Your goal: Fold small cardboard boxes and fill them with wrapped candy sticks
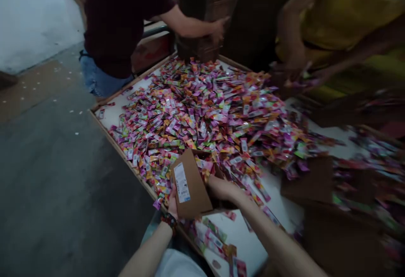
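A small brown cardboard box (191, 184) with a white label stands tilted at the near edge of a big heap of colourful candy sachets (209, 112). My left hand (172, 204), with a beaded bracelet at the wrist, grips the box's lower left corner from behind. My right hand (221, 187) reaches into the box's open side, fingers curled; what they hold is hidden. The heap lies on a white tray table (249, 243) with a wooden rim.
A person in a dark shirt (120, 20) stands at the far left corner, one hand on a dark stack (202, 15). A person in yellow (344, 20) leans in from the right. More brown boxes (311, 180) lie at right. Grey floor lies to the left.
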`<action>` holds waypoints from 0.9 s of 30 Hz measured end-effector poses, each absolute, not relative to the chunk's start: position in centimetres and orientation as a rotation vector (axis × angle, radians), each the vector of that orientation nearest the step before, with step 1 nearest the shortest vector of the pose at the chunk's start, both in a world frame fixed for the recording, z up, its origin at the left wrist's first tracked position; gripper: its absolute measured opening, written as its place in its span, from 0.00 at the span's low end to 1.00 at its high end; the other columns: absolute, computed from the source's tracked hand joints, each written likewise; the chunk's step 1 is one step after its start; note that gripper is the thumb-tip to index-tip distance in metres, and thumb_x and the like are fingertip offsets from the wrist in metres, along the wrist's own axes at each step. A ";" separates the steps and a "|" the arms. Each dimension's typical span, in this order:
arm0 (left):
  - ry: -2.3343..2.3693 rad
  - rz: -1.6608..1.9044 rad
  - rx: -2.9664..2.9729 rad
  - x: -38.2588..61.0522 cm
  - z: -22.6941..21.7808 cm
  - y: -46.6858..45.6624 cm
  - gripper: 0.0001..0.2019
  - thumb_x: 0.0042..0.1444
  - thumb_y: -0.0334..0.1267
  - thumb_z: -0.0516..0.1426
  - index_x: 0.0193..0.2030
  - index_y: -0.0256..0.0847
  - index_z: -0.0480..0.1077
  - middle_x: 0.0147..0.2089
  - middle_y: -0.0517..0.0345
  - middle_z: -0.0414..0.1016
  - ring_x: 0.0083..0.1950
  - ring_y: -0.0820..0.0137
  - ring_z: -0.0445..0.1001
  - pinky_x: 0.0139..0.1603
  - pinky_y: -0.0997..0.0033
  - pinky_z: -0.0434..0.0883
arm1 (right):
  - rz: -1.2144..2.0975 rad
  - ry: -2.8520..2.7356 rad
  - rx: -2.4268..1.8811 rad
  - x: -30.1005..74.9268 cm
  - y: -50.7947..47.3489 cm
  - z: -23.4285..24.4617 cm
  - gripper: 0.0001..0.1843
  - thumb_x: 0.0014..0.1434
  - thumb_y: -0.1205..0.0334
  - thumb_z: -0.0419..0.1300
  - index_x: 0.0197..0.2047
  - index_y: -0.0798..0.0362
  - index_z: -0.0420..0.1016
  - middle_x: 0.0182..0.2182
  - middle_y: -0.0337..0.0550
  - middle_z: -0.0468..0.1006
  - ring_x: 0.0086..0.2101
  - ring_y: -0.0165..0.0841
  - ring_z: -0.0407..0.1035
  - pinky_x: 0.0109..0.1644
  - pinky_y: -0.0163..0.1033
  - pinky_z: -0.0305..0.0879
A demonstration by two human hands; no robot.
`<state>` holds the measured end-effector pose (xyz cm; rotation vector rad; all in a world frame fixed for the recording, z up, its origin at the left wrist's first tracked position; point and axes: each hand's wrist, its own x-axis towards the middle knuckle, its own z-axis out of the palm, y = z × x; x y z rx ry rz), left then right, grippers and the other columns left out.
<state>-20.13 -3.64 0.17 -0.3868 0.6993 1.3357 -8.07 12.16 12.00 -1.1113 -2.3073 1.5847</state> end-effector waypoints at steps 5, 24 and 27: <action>0.502 1.395 -0.456 -22.9 -0.7 -7.5 0.29 0.58 0.60 0.53 0.47 0.34 0.78 0.44 0.49 0.83 0.46 0.60 0.80 0.59 0.54 0.69 | 1.700 -2.518 -1.121 -6.3 16.4 16.8 0.24 0.54 0.53 0.63 0.54 0.50 0.77 0.28 0.42 0.80 0.26 0.37 0.73 0.27 0.36 0.68; 0.664 1.407 -0.493 -27.3 -4.8 -13.7 0.22 0.55 0.53 0.59 0.49 0.41 0.79 0.52 0.48 0.80 0.64 0.49 0.68 0.68 0.47 0.59 | 0.365 -3.126 -0.802 -39.3 32.7 -1.7 0.26 0.68 0.69 0.43 0.64 0.40 0.65 0.64 0.55 0.63 0.61 0.50 0.58 0.59 0.64 0.53; 0.569 1.456 -0.469 -26.3 -4.8 -11.9 0.27 0.55 0.58 0.57 0.50 0.38 0.79 0.50 0.46 0.80 0.60 0.50 0.72 0.67 0.48 0.60 | 0.446 -3.100 -0.899 -37.8 31.7 -0.5 0.24 0.66 0.68 0.47 0.61 0.44 0.70 0.49 0.57 0.77 0.51 0.46 0.70 0.55 0.56 0.61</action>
